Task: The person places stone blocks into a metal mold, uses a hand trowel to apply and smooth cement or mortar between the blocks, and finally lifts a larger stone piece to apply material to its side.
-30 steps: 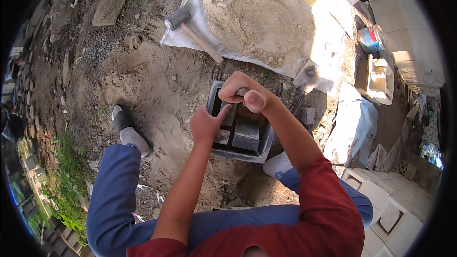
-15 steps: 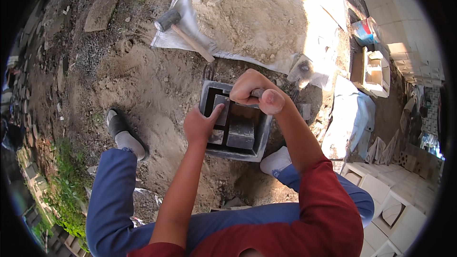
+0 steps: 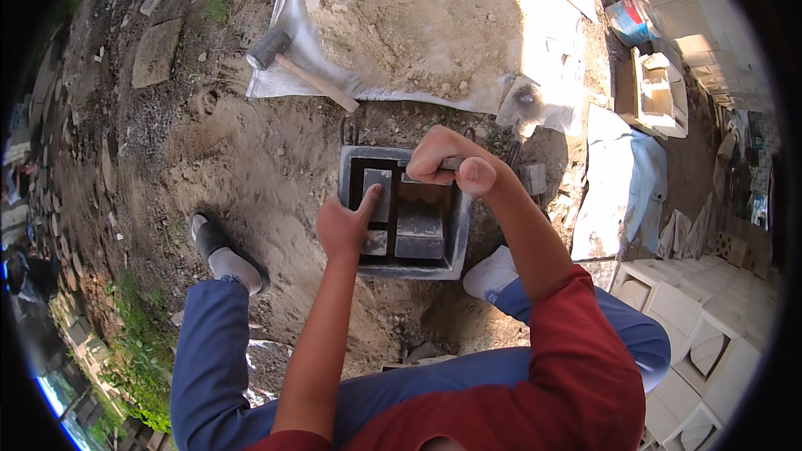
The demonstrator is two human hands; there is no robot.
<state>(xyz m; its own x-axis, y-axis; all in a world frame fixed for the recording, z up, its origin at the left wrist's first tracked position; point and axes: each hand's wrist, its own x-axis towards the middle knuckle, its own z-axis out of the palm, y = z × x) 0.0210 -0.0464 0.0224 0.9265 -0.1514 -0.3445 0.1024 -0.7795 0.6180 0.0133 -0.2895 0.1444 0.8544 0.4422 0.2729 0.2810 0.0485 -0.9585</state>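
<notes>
The metal mould (image 3: 409, 271), a grey rectangular box, sits on bare soil in the centre of the frame, between the person's feet; within its rim stand a narrow grey core block (image 3: 378, 195) on the left, a smaller core block (image 3: 375, 243) below it, and a broad core block (image 3: 419, 238) at lower right, with a brown-floored recess (image 3: 422, 193) above that last one.

The left hand (image 3: 340, 227) rests against the mould's left side, thumb stretched away from the palm and lying at the narrow block's right edge; its other fingers are hidden, so I cannot tell whether they curl or lie flat; the right hand (image 3: 436, 159), over the mould's upper right corner, is clenched round a short dark handle (image 3: 452, 164); whatever that handle leads to is covered by the fist.

The step in hand looks like working inside the mould with the gripped tool while the left hand braces it; the next move seems to call for a firm left-hand hold, so the box does not shift, and a right wrist kept clear of the rim.

A mallet (image 3: 268, 48) lies at upper left of centre, partly on a white sheet (image 3: 288, 79); a heap of pale sand (image 3: 418, 21) covers much of that sheet.
</notes>
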